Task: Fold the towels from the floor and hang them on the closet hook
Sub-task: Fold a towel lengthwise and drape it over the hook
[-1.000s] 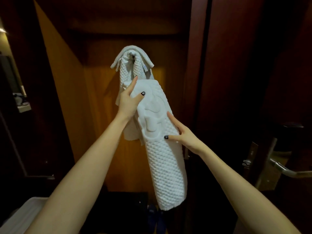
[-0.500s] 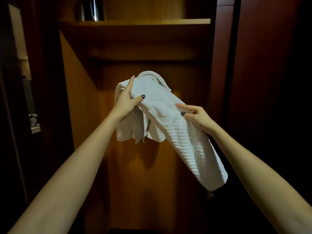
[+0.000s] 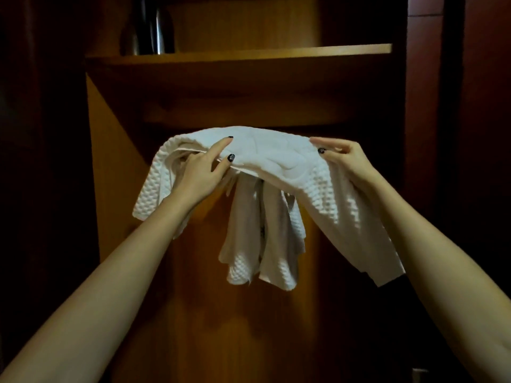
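A white waffle-weave towel point(image 3: 279, 158) is held up flat and wide in front of the closet's back panel, both ends drooping. My left hand point(image 3: 200, 172) pinches its near edge left of centre, thumb under, fingers on top. My right hand point(image 3: 341, 158) grips its right part, from which a long end point(image 3: 345, 217) hangs down. Beneath it a second white towel point(image 3: 265, 244) hangs in folds. The hook is hidden behind the cloth.
A wooden shelf point(image 3: 249, 55) crosses the closet above the towels, with a dark metal vessel point(image 3: 150, 26) standing on its left. The closet's orange side wall point(image 3: 110, 150) is at left, and dark red panels point(image 3: 470, 161) at right.
The held towel has swung from hanging steeply down to the right to lying spread level over the hanging one. My right hand rose to the left hand's height. The view tilted upward.
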Action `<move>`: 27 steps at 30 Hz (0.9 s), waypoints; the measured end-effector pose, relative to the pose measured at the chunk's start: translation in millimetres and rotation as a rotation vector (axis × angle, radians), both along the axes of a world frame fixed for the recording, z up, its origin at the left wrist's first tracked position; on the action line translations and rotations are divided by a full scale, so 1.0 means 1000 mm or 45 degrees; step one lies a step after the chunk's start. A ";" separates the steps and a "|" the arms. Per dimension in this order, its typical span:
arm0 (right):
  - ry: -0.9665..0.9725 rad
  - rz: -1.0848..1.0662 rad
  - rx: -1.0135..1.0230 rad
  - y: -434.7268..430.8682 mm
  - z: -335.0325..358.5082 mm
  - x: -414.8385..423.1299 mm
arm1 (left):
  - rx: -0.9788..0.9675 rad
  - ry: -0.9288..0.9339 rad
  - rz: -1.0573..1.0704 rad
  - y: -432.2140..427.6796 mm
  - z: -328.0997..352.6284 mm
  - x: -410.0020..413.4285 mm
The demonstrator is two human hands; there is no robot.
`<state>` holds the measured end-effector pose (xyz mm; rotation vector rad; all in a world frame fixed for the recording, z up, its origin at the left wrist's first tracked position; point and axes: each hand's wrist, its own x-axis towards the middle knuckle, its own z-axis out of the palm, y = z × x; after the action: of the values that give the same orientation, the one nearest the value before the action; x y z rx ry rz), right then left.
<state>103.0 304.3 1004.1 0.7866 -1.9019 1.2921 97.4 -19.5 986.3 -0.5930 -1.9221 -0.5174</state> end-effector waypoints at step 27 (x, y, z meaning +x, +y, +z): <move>-0.116 -0.091 0.053 0.021 0.061 -0.245 | -0.127 0.320 0.191 -0.020 0.014 -0.214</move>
<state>-142.1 325.2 1064.8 0.6849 -2.0159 1.2678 -116.6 -39.4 1000.0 -0.5445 -1.7430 -0.2402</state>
